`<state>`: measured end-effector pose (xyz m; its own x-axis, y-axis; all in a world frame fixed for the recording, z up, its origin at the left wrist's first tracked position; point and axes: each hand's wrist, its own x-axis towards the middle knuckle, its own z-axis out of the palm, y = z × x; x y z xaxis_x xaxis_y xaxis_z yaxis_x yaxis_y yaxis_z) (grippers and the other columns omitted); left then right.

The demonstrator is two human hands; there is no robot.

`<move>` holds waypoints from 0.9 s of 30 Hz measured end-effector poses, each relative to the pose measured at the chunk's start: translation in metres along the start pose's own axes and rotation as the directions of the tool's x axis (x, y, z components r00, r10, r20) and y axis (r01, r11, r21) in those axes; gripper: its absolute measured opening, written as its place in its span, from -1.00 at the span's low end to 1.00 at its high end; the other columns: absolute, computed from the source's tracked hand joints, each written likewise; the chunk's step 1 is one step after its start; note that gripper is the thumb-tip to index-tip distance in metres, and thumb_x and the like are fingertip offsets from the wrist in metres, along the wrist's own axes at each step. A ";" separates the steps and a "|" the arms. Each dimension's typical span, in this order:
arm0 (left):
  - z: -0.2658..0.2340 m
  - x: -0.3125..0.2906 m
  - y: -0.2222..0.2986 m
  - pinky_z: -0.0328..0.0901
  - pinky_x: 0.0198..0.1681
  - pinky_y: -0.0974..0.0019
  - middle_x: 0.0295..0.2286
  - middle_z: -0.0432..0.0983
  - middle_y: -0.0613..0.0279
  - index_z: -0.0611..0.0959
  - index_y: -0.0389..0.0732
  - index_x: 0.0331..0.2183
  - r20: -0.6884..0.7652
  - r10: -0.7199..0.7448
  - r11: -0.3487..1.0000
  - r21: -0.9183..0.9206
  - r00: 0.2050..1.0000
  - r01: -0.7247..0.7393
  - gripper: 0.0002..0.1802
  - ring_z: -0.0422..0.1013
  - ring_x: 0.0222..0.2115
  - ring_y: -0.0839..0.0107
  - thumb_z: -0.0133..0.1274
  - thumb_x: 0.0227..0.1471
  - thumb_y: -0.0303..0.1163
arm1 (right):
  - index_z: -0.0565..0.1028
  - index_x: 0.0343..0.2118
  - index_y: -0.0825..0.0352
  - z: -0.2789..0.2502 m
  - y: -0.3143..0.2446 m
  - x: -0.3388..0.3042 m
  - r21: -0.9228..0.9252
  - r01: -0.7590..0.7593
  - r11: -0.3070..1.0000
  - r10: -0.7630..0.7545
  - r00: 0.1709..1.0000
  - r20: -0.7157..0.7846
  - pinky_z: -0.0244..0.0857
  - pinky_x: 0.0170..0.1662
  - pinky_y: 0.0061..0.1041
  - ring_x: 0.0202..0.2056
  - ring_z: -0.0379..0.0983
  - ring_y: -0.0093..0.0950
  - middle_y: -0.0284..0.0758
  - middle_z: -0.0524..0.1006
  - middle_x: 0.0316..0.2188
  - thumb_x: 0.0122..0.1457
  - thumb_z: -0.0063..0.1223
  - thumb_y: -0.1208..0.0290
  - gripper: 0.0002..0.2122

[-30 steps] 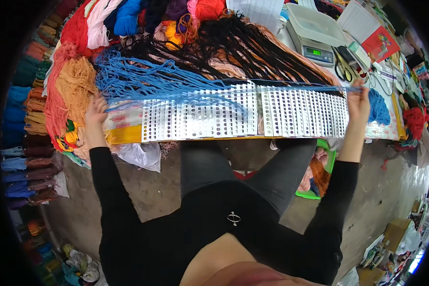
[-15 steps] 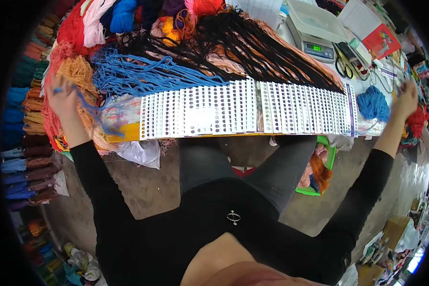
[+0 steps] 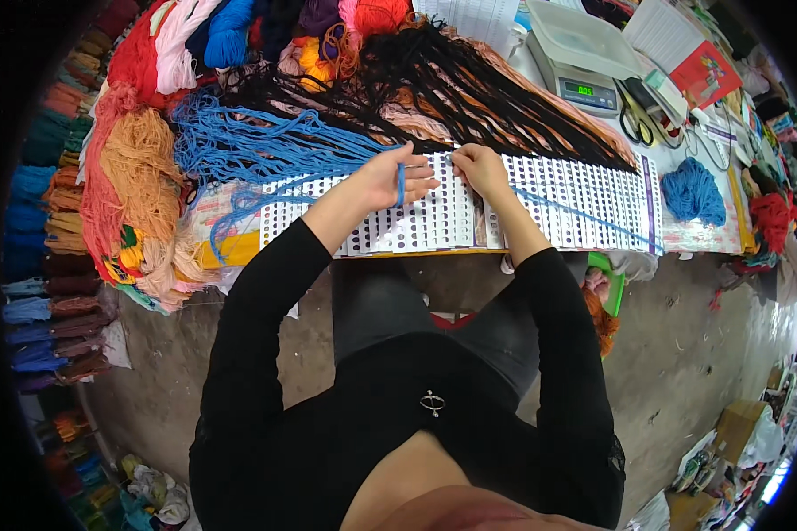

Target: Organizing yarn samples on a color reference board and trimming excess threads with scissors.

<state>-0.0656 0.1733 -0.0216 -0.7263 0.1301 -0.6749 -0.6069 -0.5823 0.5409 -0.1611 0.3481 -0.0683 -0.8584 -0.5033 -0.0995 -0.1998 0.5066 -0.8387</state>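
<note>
My left hand [image 3: 390,181] is over the row of punched white cards [image 3: 372,226], fingers stretched out and apart. A strand of blue yarn [image 3: 401,188] lies across its fingers, and slack blue yarn trails from it to the left. Just to its right, my right hand [image 3: 483,171] is closed in a pinch near the cards' upper edge. A blue strand [image 3: 584,217] runs from beside this hand across the cards to the right. Its pinched fingertips hide most of what they hold. Blue yarn hanks [image 3: 257,137] and black yarn [image 3: 505,102] lie beyond the cards.
A blue yarn ball [image 3: 693,192] sits at the table's right. Behind it are black-handled scissors [image 3: 638,124] and a digital scale [image 3: 584,88] with a clear tray. Orange and red yarn [image 3: 142,150] piles up at the left. A green basket [image 3: 617,288] stands below the table edge.
Both hands have come inward from the far left and far right sides to meet over the middle of the cards. Blue strands now stretch along the cards on both sides.
</note>
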 end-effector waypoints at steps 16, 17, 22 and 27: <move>0.016 0.054 0.003 0.13 -0.75 0.48 -0.68 0.47 0.26 0.55 -0.25 -0.64 -0.080 0.365 0.673 0.711 0.927 -0.204 -0.84 0.27 -0.80 0.58 -0.04 -0.12 -0.45 | 0.47 -0.48 0.39 0.005 -0.001 0.011 0.316 -0.122 0.941 0.113 0.992 0.049 0.17 -0.55 -0.70 -0.62 0.34 -0.67 -0.41 0.46 -0.67 -0.02 0.08 0.35 -0.82; 0.008 0.058 0.004 0.18 -0.74 0.46 -0.67 0.48 0.24 0.57 -0.28 -0.63 -0.046 0.431 0.545 0.809 0.901 -0.219 -0.84 0.30 -0.80 0.57 -0.03 -0.13 -0.45 | 0.48 -0.49 0.30 0.009 -0.001 0.007 0.142 -0.067 0.988 0.075 0.996 -0.049 0.22 -0.48 -0.56 -0.56 0.41 -0.53 -0.39 0.48 -0.65 -0.04 0.06 0.25 -0.80; -0.018 0.012 0.055 -0.06 -0.81 0.70 -0.58 0.34 0.33 0.52 -0.31 -0.38 0.121 0.231 0.969 0.063 0.965 -0.239 -0.84 0.15 -0.69 0.71 0.07 -0.08 -0.46 | 0.50 -0.48 0.18 0.012 -0.014 -0.019 -0.238 0.015 0.971 -0.072 0.970 -0.234 0.26 -0.38 -0.29 -0.45 0.45 -0.22 -0.22 0.51 -0.59 0.00 -0.01 0.16 -0.79; -0.024 -0.033 0.080 -0.04 -0.85 0.72 -0.59 0.27 0.32 0.40 -0.40 -0.16 0.505 0.349 0.854 -0.518 0.789 -0.046 -0.72 0.06 -0.76 0.77 -0.18 0.13 -0.43 | 0.48 -0.45 0.20 0.016 -0.011 -0.026 -0.216 0.087 0.972 -0.153 0.938 -0.310 0.25 -0.41 -0.29 -0.46 0.45 -0.22 -0.23 0.52 -0.59 0.04 -0.02 0.19 -0.81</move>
<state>-0.0825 0.1027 0.0324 -0.9482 0.3046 -0.0902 -0.3175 -0.9192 0.2330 -0.1295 0.3445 -0.0649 -0.9213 -0.3327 0.2014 -0.3715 0.5999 -0.7086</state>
